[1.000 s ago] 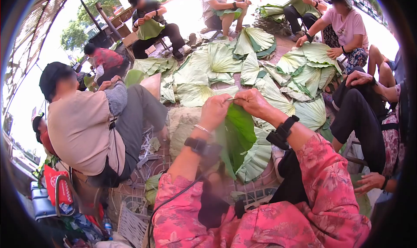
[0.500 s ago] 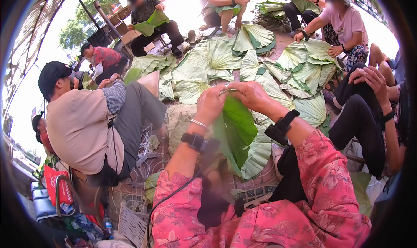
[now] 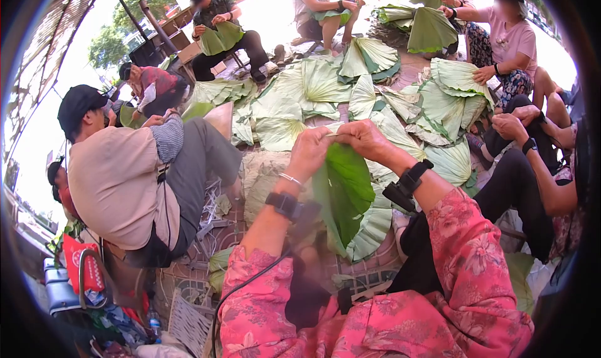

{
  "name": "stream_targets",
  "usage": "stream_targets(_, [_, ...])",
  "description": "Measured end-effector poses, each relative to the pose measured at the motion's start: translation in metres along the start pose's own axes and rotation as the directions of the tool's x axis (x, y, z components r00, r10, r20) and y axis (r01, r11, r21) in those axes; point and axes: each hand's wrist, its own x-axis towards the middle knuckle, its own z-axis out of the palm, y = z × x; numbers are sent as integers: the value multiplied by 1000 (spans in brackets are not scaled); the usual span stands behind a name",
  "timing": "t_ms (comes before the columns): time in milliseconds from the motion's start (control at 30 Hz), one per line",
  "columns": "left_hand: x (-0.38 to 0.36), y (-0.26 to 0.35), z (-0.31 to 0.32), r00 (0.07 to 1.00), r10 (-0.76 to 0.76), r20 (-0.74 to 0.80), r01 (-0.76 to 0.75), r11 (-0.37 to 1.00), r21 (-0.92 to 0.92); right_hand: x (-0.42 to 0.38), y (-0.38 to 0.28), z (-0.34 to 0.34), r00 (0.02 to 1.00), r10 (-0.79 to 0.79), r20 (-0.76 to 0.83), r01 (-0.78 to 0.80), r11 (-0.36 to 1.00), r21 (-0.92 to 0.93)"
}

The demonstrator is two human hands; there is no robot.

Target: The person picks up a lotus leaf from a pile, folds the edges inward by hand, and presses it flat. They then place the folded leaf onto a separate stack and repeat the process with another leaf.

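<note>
Nearest are two arms in pink floral sleeves, with a black wrist device on the left wrist and another dark band on the right. The left hand and right hand meet, fingers pinched narrow on the top edge of a large green leaf. The leaf hangs directly below the fingers, its lower part covering some of the pale leaves behind it. Further left, white strips lie on the patterned paving beside a seated person in a beige top. At right, another person's hands are near their knees. Beyond, broad pale leaves overlap across the middle of the ground. At the far side, people sit handling leaves, near a leaf stack.
</note>
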Motion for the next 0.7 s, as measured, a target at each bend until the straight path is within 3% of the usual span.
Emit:
stream_targets(67, [0,1,-2,1000,30,6,-30,995,90,-2,-1,0,1000,20,12,-21,999,38])
stream_targets(167, [-5,15,-5,997,77,5,-76,959,274,-1,4,1,997,-80,20,82,991,-102])
stream_targets(200, [-7,20,-6,996,94,6,-90,935,342,-1,3,1,999,-39,19,40,996,-76])
stream_targets(300, [-1,7,0,997,62,-41,-62,998,-2,-1,-2,1,999,41,10,-41,999,20])
stream_targets(500, [-3,13,-5,994,-108,-2,101,940,-326,0,5,6,992,118,-49,-99,954,282])
stream_targets(567, [-1,14,-8,996,-84,-10,81,980,-180,-1,4,11,990,136,-37,-117,940,319])
stream_targets(667, [-2,14,-6,998,-42,-44,37,994,-103,-7,-16,5,987,158,-26,-154,983,100])
stream_targets(700, [-2,13,-5,998,-27,-60,21,995,-102,-7,-13,8,994,96,-55,-94,995,42])
